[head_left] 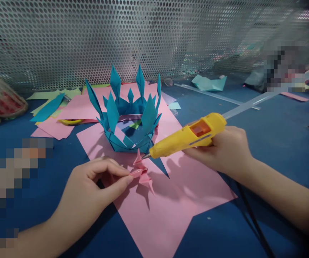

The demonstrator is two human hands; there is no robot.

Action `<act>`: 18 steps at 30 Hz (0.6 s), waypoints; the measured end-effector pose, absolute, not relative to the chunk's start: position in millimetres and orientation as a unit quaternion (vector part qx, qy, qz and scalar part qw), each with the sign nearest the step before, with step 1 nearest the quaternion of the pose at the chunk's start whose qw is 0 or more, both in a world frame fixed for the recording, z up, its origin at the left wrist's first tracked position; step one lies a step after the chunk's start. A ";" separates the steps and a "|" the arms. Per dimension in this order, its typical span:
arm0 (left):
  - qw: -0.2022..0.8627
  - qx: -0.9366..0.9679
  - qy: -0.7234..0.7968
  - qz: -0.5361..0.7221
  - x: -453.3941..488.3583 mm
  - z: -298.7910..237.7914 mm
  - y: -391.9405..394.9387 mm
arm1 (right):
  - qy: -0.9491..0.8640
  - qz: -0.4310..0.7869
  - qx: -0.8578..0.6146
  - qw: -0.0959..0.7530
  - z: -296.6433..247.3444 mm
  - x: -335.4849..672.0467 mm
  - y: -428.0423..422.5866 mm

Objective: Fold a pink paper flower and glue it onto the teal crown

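Note:
Between thumb and forefinger, my left hand (97, 184) pinches a small folded pink paper piece (143, 173) with pointed tips. My right hand (226, 147) is wrapped round a yellow hot glue gun (189, 134), and a long clear glue stick (253, 100) sticks out of its back. The metal nozzle points left, close to the upper tip of the pink piece; whether they touch I cannot tell. Just behind stands a blue folded paper crown (129, 138) with tall pointed leaves, resting on pink paper sheets (167, 215).
Coloured paper scraps (52, 129) and yellow-handled scissors (71, 122) lie at the left, beside a clear container (2, 95). A spare glue stick (218, 96) and a pale green folded paper (209, 83) lie behind. A perforated metal screen (90, 39) closes the back. The black cord (253, 218) runs down right.

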State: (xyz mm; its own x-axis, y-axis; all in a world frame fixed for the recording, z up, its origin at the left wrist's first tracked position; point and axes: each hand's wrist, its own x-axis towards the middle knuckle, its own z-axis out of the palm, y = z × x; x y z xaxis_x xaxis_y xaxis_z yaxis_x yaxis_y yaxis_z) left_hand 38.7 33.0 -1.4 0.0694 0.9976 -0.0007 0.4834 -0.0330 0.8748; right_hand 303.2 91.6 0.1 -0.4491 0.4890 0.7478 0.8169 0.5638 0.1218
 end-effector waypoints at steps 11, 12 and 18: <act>0.371 0.630 0.583 0.353 40.5 0.2 34.4 | -0.838 -0.214 -0.394 0.311 -0.4 311.3 91.2; 0.370 0.630 0.584 0.352 40.6 0.0 34.2 | -0.841 -0.210 -0.392 0.308 -0.3 311.7 91.1; 0.372 0.625 0.589 0.352 39.4 -0.9 32.8 | -0.852 -0.196 -0.384 0.297 0.0 312.5 89.8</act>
